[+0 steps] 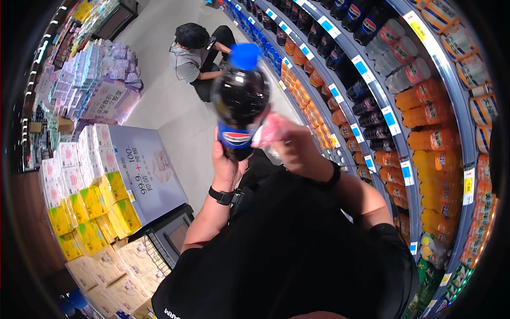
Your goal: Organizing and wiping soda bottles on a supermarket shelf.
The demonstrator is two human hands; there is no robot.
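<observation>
A large Pepsi bottle (242,95) of dark cola, with a blue cap (245,56) and a blue label, stands upright in front of my chest. My left hand (228,167) grips it around the lower part, below the label. In my right hand (297,149) is a bunched pink-and-white cloth (271,130), blurred, at the bottle's right side beside the label. Whether the cloth presses on the bottle cannot be made out. Dark bands circle both wrists.
Drink shelves (382,107) curve along the right, filled with cola and orange soda bottles (434,139). A person (195,56) sits low on the aisle floor (159,95) ahead. At left rise stacked yellow packs (93,203), a printed display board (147,171) and a purple display (103,83).
</observation>
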